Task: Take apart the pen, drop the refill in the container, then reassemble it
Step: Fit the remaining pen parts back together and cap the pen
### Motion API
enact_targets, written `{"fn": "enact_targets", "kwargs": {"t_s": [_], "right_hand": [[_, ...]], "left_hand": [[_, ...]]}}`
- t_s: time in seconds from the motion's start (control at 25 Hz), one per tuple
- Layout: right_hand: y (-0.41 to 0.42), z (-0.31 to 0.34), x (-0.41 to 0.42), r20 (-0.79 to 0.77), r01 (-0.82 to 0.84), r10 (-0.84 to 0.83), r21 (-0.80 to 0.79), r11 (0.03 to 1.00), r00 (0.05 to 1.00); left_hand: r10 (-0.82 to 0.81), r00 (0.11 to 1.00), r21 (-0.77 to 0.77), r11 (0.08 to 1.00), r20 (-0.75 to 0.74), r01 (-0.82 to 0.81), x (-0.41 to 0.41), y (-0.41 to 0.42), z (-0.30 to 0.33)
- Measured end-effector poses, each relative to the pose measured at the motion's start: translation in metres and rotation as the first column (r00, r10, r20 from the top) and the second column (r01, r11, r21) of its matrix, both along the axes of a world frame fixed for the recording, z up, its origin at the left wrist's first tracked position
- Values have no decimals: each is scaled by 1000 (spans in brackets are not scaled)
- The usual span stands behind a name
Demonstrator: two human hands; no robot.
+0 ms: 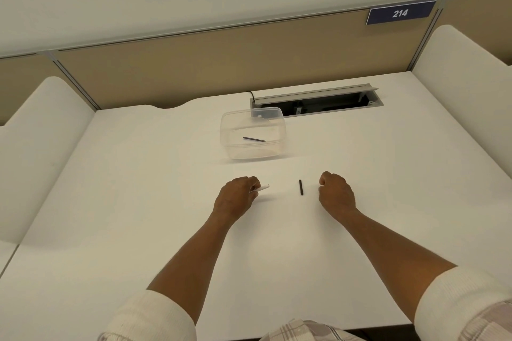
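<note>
A small white pen piece (261, 188) is sticking out of the left hand (237, 196), just left of the frame's centre; its long axis is running from lower left to upper right, with the free end pointing toward the right side of the frame. The left hand is curling its fingers around this piece and resting on the white bench (138, 202). Only the short protruding end is showing, so which part of the pen it is cannot be told.

A short black pen piece (301, 187) is lying on the bench between the two hands, apart from both, its long axis running nearly straight up and down in the frame. The right hand (335, 193) is sitting just to the right of it with its fingers curled in, holding nothing that can be seen.

Above the hands, near the middle of the frame, a clear rectangular plastic container (252, 133) is standing open on the bench. Inside it a thin dark refill (254, 139) is lying flat on the bottom, its long axis running almost left to right and dipping slightly toward the right.

Behind the container, a grey-framed cable slot (315, 102) is lying open in the bench top, and a blue sign reading 214 (400, 12) is hanging on the tan partition (194, 63) in the upper right of the frame.
</note>
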State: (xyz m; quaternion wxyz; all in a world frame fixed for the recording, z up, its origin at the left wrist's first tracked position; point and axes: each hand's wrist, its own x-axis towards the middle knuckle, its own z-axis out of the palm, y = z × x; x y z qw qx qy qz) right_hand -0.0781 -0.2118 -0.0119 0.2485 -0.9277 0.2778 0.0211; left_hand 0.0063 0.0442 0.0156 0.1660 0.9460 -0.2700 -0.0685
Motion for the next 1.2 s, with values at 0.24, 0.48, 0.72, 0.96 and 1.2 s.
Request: {"fn": "enact_targets", "kwargs": {"t_s": [0.24,0.48,0.72,0.96,1.2], "right_hand": [[17,-1,15,-4,-42,43,87,995,999],[29,-4,20,-44,-146,145,-19,989,988],[27,-5,21,-60,-227,222,-88,970,973],[29,3,25,8,-273,273,-11,962,962],[47,25,32,140,-348,335,81,934,932]], "left_hand": [[9,1000,7,1000,-17,-9,4,-1,-3],[14,1000,26,1000,-17,-14,9,1,-5],[14,1000,36,999,-24,-13,10,3,-8],[4,1000,29,1000,-26,-3,10,0,-8],[-7,1000,24,1000,-10,7,9,-4,-5]]}}
